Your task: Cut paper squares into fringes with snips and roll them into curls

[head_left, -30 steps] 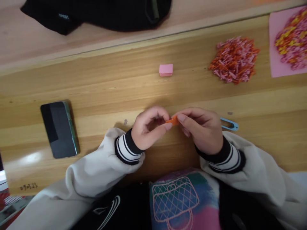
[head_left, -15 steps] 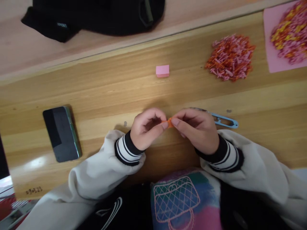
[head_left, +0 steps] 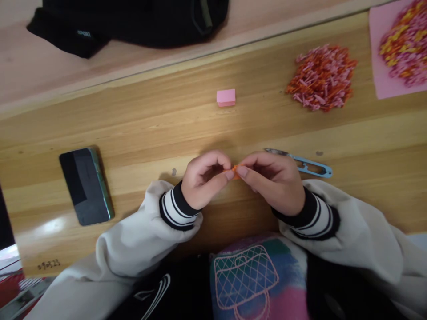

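Observation:
Between both sets of fingertips is a small orange piece (head_left: 235, 172), mostly covered, so its exact shape is hidden. My left hand (head_left: 207, 177) pinches its left side with thumb and forefinger. From the other side, my right hand (head_left: 275, 178) closes thumb and forefinger on the same piece. Just beyond the right hand lies a light-blue snip cutter (head_left: 312, 168) with dark metal blades, flat on the table. Farther off to the right is a heap of small orange and pink pieces (head_left: 322, 79).
A phone (head_left: 87, 186) lies at the left of the wooden table (head_left: 150, 124). A small pink block (head_left: 226, 98) sits ahead of my hands. At the far right, a pink sheet (head_left: 383, 86) bears orange, yellow and pink pieces. Black cloth (head_left: 143, 22) lies at the back.
My right fingers have shifted very slightly left on the orange piece, and less of it shows. More of the cutter's blades is visible. Both hands keep their pinch.

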`<state>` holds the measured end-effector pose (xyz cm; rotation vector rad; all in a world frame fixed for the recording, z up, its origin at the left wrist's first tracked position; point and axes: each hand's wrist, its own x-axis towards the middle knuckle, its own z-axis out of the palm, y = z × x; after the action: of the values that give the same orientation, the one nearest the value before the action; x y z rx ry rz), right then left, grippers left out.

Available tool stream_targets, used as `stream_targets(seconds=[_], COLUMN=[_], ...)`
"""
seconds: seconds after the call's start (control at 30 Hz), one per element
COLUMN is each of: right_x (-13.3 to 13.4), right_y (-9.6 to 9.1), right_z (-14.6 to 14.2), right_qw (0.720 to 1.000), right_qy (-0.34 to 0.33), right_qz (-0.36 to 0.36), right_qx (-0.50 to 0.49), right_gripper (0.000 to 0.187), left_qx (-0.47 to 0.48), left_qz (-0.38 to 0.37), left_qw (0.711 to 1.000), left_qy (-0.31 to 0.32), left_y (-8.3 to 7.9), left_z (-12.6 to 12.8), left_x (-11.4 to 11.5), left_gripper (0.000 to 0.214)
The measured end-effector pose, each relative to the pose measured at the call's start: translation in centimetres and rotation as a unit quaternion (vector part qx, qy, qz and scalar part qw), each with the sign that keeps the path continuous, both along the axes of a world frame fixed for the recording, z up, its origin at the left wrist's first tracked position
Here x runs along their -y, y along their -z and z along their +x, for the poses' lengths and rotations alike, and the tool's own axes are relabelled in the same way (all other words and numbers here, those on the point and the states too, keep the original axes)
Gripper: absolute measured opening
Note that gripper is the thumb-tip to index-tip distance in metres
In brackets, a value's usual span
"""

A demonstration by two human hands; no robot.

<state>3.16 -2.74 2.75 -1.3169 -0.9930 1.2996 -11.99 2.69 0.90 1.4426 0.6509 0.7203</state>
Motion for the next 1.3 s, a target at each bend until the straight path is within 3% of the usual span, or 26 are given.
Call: stream_targets(seconds=[0.73,1.03,1.3], right_x=[0.0,-0.1,-0.1], right_y=[0.0,0.6,0.4], right_z=[0.0,-0.1,0.0], right_qw=[0.999,0.995,0.996], right_qy=[0.004,0.059,0.052], right_qz=[-0.027,-0.031,-0.038], right_qx=[-0.039,-0.07,-0.061], right_gripper=[0.019,0.013,0.013], left_qx=[0.013,0.092,0.092], left_qz=[-0.014,-0.109,-0.1], left_qw=[1.0,0.989,0.99], left_qy=[0.025,-0.03,-0.041], left_y=[0.1,1.1,1.0], left_z=[-0.2,-0.4,-0.2], left_x=[0.0,-0.1,-0.1], left_gripper=[0.013,0.013,0.009])
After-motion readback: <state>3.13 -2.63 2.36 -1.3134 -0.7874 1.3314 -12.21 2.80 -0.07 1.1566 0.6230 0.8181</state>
